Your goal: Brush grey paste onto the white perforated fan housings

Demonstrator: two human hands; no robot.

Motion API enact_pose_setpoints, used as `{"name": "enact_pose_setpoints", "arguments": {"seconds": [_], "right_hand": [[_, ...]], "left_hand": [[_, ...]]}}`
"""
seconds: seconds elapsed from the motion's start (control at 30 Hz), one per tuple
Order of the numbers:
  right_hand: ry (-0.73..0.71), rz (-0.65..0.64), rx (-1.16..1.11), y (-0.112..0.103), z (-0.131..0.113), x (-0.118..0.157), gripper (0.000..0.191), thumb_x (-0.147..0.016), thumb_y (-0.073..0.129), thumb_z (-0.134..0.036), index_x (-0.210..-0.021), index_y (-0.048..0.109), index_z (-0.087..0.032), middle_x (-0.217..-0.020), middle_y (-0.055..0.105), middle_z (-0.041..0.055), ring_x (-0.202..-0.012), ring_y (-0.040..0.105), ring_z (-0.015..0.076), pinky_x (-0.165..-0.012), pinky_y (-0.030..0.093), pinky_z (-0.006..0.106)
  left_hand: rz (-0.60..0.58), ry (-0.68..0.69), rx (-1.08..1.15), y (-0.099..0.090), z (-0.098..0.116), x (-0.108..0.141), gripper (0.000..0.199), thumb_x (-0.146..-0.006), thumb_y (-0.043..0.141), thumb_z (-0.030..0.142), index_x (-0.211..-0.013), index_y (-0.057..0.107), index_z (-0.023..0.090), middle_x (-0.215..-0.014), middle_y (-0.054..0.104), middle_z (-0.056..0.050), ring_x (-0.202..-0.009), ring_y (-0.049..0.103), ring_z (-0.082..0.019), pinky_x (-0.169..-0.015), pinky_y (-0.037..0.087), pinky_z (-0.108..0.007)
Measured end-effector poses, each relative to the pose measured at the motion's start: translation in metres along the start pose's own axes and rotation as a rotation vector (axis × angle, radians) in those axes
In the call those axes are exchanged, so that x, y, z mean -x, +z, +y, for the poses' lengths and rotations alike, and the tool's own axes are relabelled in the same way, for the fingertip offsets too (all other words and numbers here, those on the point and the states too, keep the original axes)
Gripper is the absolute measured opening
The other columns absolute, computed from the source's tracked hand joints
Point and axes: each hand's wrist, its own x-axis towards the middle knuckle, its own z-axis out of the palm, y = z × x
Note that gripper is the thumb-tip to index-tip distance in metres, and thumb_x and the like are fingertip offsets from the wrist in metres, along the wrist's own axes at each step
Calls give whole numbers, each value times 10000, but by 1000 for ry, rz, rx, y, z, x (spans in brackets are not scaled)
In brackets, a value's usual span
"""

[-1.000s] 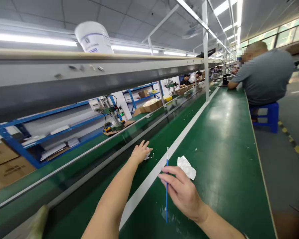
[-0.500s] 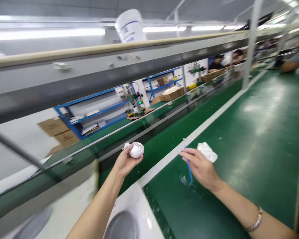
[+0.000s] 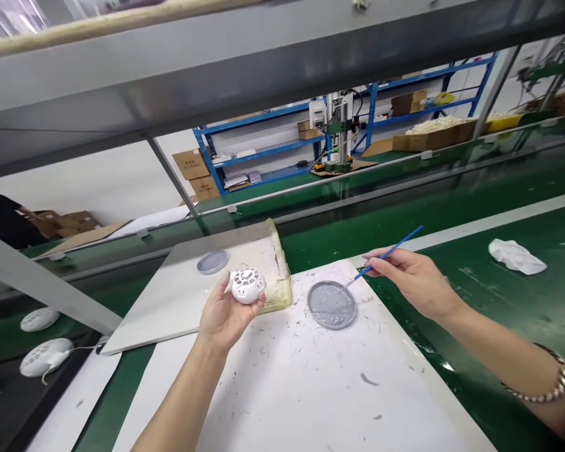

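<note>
My left hand [image 3: 228, 314] holds a small round white plastic part [image 3: 248, 285] with dark slots on its upper face. A thin blue-handled brush [image 3: 400, 243] is pinched in the fingers of my right hand [image 3: 414, 279]. The brush's tip reaches the right rim of a round shallow dish [image 3: 332, 306] of grey paste, which stands on a smudged white sheet [image 3: 311, 383]. Beyond my left hand lies a second grey dish [image 3: 212, 262], on a white board [image 3: 169, 295] with a yellowed edge.
A crumpled white tissue [image 3: 516, 256] lies on the green belt [image 3: 480, 282] at right. Several white slotted housings [image 3: 46, 356] sit at far left. A metal shelf beam [image 3: 169, 75] crosses overhead; a slanted post [image 3: 51, 282] stands at left. Someone in black [image 3: 4, 220] is beyond it.
The view has swung left and down onto the dishes and white sheet. The blue brush's tip has come to the grey paste dish. The white part stays in my left hand.
</note>
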Motion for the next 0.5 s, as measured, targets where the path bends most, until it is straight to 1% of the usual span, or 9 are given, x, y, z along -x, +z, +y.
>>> {"name": "enact_pose_setpoints", "arguments": {"seconds": [0.07, 0.13, 0.17, 0.23, 0.33, 0.43, 0.5], "right_hand": [[122, -65, -72, 16, -3, -5, 331, -799, 688, -509, -879, 742, -192, -820, 741, 73, -706, 716, 201, -665, 620, 319], [169, -83, -76, 24, -2, -9, 329, -782, 707, -510, -861, 728, -191, -807, 739, 69, -710, 715, 203, -672, 622, 320], [191, -85, -83, 26, -1, -11, 329, -770, 717, -513, -848, 719, -193, -790, 736, 63, -708, 713, 202, -674, 622, 320], [220, -77, -94, 24, 1, -14, 345, -741, 737, -528, -818, 700, -194, -753, 725, 53, -694, 706, 198, -666, 621, 318], [249, -64, -95, 18, 0, -18, 358, -714, 755, -539, -784, 683, -195, -727, 712, 46, -678, 698, 190, -663, 617, 317], [274, -85, -92, 16, -3, -19, 343, -707, 765, -527, -772, 686, -199, -730, 711, 47, -673, 695, 189, -660, 612, 316], [274, -127, -89, 17, -4, -19, 318, -722, 763, -501, -779, 687, -197, -741, 711, 50, -679, 695, 189, -650, 605, 307]], "left_hand": [[-26, 2, -20, -4, 1, -1, 266, -928, 509, 245, -1165, 570, 141, -1152, 621, -153, -991, 648, -250, -655, 585, -312], [-29, 20, -109, -5, 0, -4, 228, -852, 582, 108, -1079, 590, 127, -1141, 621, -143, -958, 653, -240, -663, 589, -317], [-27, 36, -163, -5, 0, -7, 217, -830, 595, 74, -1041, 597, 124, -1136, 621, -135, -947, 654, -241, -663, 592, -326], [-38, 73, -252, -4, -1, -12, 176, -833, 613, 112, -1008, 600, 127, -1145, 617, -127, -957, 651, -258, -670, 602, -359], [-102, 117, -333, 1, -4, -21, 248, -865, 607, 210, -1105, 568, 165, -1197, 601, -118, -1001, 646, -275, -684, 610, -385], [-140, 152, -374, 5, -8, -29, 409, -878, 595, 262, -1268, 474, 259, -1241, 585, -97, -982, 668, -280, -662, 611, -393], [-142, 179, -381, 8, -10, -34, 486, -892, 576, 285, -1345, 409, 339, -1252, 579, -73, -945, 689, -270, -670, 612, -402]]}}
